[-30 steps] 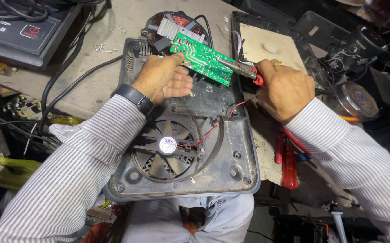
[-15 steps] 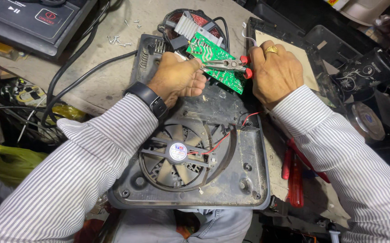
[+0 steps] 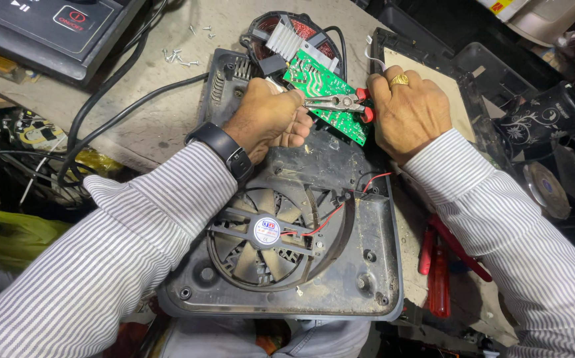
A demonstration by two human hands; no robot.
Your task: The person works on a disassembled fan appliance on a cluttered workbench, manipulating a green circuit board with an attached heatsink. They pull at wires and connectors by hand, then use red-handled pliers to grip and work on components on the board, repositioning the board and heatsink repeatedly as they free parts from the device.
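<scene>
I am watching my left hand (image 3: 271, 119) curling tight around the edge of the green circuit board (image 3: 324, 93), which is tilting over the top of the dark plastic housing (image 3: 340, 265) (fan (image 3: 267, 232) exposed below). My right hand (image 3: 410, 113) is gripping red-handled pliers (image 3: 337, 103), whose tips are touching the board beside my left fingers.

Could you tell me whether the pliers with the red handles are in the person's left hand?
No, the right hand grips the red-handled pliers against the green circuit board, while the left hand steadies the board.
</scene>
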